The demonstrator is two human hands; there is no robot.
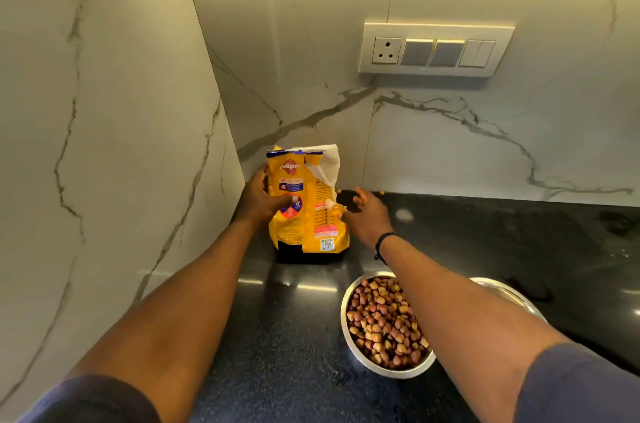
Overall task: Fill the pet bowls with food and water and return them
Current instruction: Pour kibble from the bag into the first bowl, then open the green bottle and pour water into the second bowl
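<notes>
A yellow pet food bag stands upright in the corner of the black counter, its top torn open. My left hand grips the bag's left side, thumb across its front. My right hand is beside the bag's right edge with relaxed fingers; whether it touches the bag is unclear. A steel bowl full of brown kibble sits near the front of the counter, partly hidden under my right forearm. A second steel bowl shows behind that forearm, its inside hidden.
Marble walls close the corner at the left and back. A switch panel with a socket is on the back wall. A few loose kibble pieces lie by the wall. The counter runs on to the right.
</notes>
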